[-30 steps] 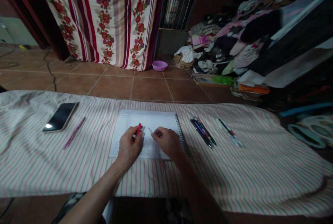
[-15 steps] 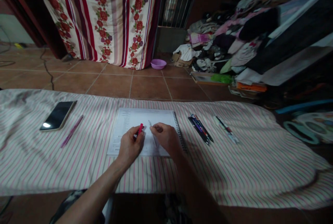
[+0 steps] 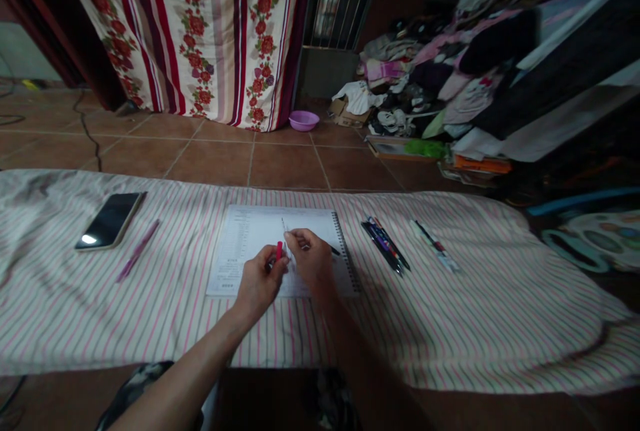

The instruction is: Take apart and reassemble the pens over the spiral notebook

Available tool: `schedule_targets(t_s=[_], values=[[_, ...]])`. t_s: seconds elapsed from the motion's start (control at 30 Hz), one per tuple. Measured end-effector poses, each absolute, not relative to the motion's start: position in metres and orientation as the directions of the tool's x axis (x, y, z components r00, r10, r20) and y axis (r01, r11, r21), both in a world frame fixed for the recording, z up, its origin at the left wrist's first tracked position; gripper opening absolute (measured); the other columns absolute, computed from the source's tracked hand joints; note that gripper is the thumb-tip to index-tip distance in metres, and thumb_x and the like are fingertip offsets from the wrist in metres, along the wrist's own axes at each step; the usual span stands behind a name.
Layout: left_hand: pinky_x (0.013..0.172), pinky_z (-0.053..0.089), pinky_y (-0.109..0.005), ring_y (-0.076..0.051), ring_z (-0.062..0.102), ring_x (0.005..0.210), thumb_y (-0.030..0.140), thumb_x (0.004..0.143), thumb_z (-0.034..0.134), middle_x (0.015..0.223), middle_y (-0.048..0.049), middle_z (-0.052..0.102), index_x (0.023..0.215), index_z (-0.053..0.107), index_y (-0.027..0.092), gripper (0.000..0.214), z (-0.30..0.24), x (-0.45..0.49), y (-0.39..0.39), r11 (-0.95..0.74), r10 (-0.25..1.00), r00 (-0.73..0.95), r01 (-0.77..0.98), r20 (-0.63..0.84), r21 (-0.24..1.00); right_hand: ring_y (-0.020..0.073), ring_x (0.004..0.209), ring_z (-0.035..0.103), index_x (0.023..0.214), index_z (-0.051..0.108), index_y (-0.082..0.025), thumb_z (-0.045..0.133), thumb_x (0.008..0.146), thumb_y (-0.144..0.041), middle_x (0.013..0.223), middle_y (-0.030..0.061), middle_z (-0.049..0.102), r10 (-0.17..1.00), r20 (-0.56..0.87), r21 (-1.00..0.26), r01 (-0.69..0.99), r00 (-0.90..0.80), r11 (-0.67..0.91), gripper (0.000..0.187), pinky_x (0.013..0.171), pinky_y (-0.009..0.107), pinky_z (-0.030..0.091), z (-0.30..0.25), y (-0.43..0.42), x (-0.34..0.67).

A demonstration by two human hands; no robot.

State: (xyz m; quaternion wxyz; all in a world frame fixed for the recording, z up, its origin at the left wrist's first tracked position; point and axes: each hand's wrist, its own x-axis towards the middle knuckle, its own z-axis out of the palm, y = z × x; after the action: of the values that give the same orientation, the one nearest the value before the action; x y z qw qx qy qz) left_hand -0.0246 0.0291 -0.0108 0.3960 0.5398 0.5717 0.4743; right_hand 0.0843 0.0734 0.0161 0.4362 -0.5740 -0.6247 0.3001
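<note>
A spiral notebook (image 3: 250,237) lies open on the striped cloth (image 3: 450,311) in front of me. My left hand (image 3: 260,281) is closed round a red pen part (image 3: 279,249) that sticks up from its fingers. My right hand (image 3: 310,261) is pinched on a thin pale refill (image 3: 283,225) whose tip points away from me, and a dark pen end (image 3: 334,251) shows at its right side. The two hands touch over the middle of the page.
A phone (image 3: 109,219) and a purple pen (image 3: 139,250) lie on the cloth at the left. Several pens (image 3: 385,244) and one more pen (image 3: 434,245) lie right of the notebook. Beyond are tiled floor, a floral curtain (image 3: 210,31), a purple bowl (image 3: 304,121) and heaped clothes (image 3: 450,64).
My hands have drawn together over the notebook. The refill in my right hand has swung up and away, close to the red part in my left.
</note>
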Motion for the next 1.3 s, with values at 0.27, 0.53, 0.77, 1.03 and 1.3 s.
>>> schedule_targets(t_s=[0.27,0.53,0.77,1.03,1.3], values=[[0.054,0.043,-0.022,-0.012,0.057,0.06,0.034,0.078,0.056,0.068,-0.0012,0.063,0.082,0.057,0.017,0.018,-0.013,-0.016,0.03,-0.023,0.987,-0.157,0.063,0.032,0.998,0.0156,0.066,0.064,0.072,0.064,-0.02,0.054,0.075,-0.031,0.069,0.002,0.069,0.979,0.203,-0.895,0.408,0.011,0.181,0.015,0.066,0.025,0.049,0.013,0.073,0.08],[0.049,0.034,-0.02,-0.009,0.043,0.051,0.033,0.084,0.048,0.06,0.0043,0.053,0.075,0.053,0.018,0.019,-0.008,-0.023,0.028,-0.065,0.986,-0.126,0.306,0.108,0.95,0.0186,0.073,0.065,0.094,0.066,-0.016,0.053,0.074,-0.027,0.081,0.0071,0.07,0.989,0.107,-0.914,0.381,-0.102,0.138,0.026,0.057,0.027,0.053,0.006,0.073,0.082],[0.049,0.034,-0.02,-0.009,0.041,0.052,0.035,0.082,0.049,0.06,0.0046,0.048,0.077,0.055,0.018,0.018,-0.007,-0.029,0.03,-0.059,0.983,-0.142,0.344,0.114,0.937,0.014,0.061,0.06,0.091,0.068,-0.016,0.059,0.07,-0.033,0.081,0.0051,0.069,0.994,0.078,-0.983,0.159,-0.071,0.089,0.028,0.047,0.023,0.049,0.013,0.08,0.092],[0.05,0.037,-0.021,-0.011,0.048,0.052,0.034,0.082,0.05,0.065,0.0012,0.058,0.089,0.064,0.02,0.021,-0.01,-0.026,0.031,-0.046,0.982,-0.146,0.418,0.117,0.907,0.0083,0.053,0.051,0.087,0.064,-0.017,0.061,0.069,-0.034,0.066,-0.0025,0.06,0.99,0.053,-0.99,-0.124,0.129,0.069,0.026,0.049,0.021,0.044,0.033,0.086,0.097],[0.051,0.038,-0.022,-0.011,0.052,0.053,0.033,0.083,0.049,0.07,-0.0003,0.062,0.091,0.064,0.02,0.022,-0.011,-0.025,0.031,-0.044,0.983,-0.129,0.537,0.134,0.843,0.0104,0.056,0.057,0.086,0.06,-0.016,0.059,0.073,-0.035,0.065,-0.0014,0.061,0.984,0.13,-0.989,-0.061,0.12,0.138,0.023,0.05,0.021,0.046,0.038,0.078,0.091]])
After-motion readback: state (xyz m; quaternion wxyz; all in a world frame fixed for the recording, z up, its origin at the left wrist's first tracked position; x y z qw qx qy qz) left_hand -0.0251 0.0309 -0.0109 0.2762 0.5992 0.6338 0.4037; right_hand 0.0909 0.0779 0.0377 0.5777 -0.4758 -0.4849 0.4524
